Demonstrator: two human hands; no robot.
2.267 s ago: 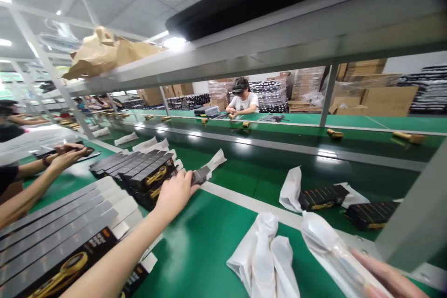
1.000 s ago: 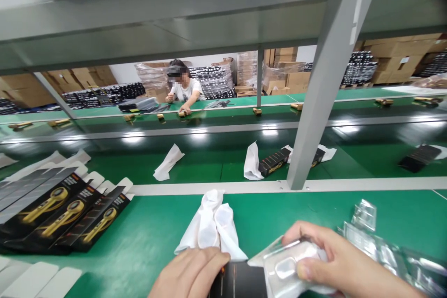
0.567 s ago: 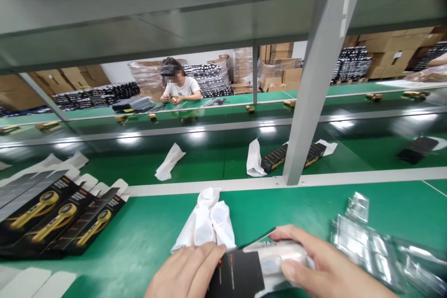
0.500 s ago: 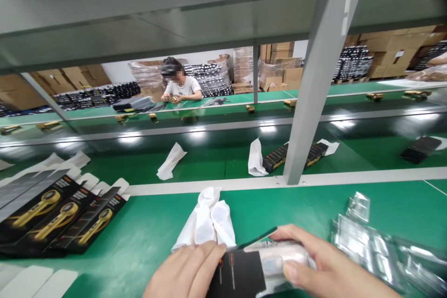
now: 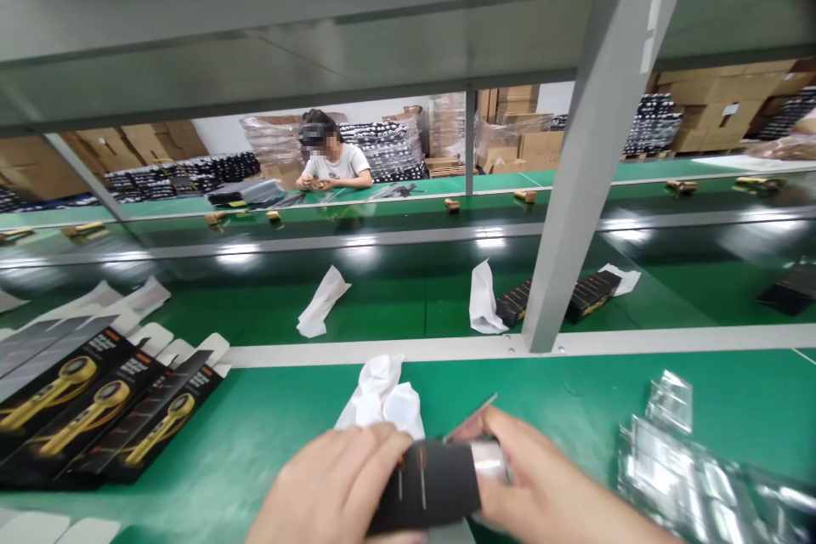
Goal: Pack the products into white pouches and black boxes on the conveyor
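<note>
A black cardboard box (image 5: 437,484) with thin printed lines lies between my hands at the bottom centre. My left hand (image 5: 331,480) is wrapped over its left side. At the box's open right end, a clear plastic package (image 5: 492,461) sticks out a short way, with my right hand (image 5: 539,480) closed around that end. A raised flap (image 5: 472,418) stands up at the opening beside my right fingers. What lies inside the box is hidden. Just behind my left hand, crumpled white sleeves (image 5: 382,399) rest on the green worktop.
Several printed black boxes (image 5: 82,395) lean together at left. Clear plastic trays (image 5: 688,476) are piled at right. A grey post (image 5: 577,153) rises from the bench edge. Beyond it are a conveyor (image 5: 388,297) with sleeves and boxes, gold-coloured items, and a seated person (image 5: 335,161).
The clear plastic package has gone deeper into the black box, and less of it shows. My right hand has moved left, closer to the box opening. The view has shifted slightly.
</note>
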